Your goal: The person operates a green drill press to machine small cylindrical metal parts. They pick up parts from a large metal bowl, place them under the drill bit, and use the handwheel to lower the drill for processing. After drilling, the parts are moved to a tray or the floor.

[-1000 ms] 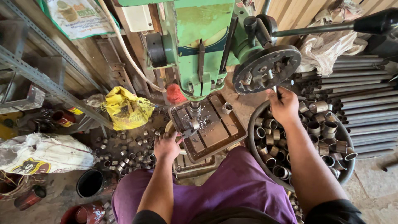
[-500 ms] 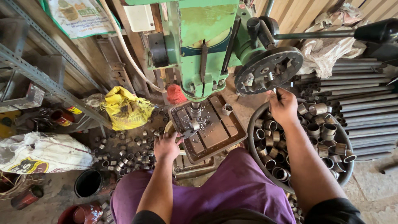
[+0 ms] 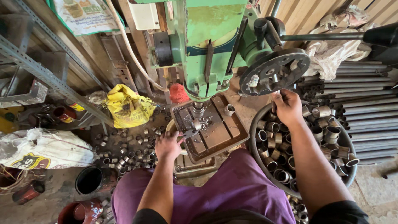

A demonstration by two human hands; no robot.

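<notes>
My left hand (image 3: 168, 144) grips pliers (image 3: 190, 133) that pinch a short metal ring (image 3: 196, 124) on the drill table (image 3: 217, 139), right under the spindle of the green drill press (image 3: 209, 45). My right hand (image 3: 288, 107) is closed on a spoke handle of the round feed wheel (image 3: 273, 71), just above a basin (image 3: 255, 153) filled with several cut pipe rings. Another ring (image 3: 229, 109) stands at the far edge of the table. My purple-clad lap (image 3: 232, 186) lies below.
Several finished rings (image 3: 124, 149) litter the floor to the left, near a yellow bag (image 3: 128, 108) and a white sack (image 3: 41, 147). Long steel pipes (image 3: 365, 112) are stacked at right. A black pot (image 3: 89, 180) and red tins (image 3: 81, 211) sit lower left.
My right hand has shifted slightly on the wheel handle and the view has moved a little. My left hand stays with the pliers at the ring under the spindle.
</notes>
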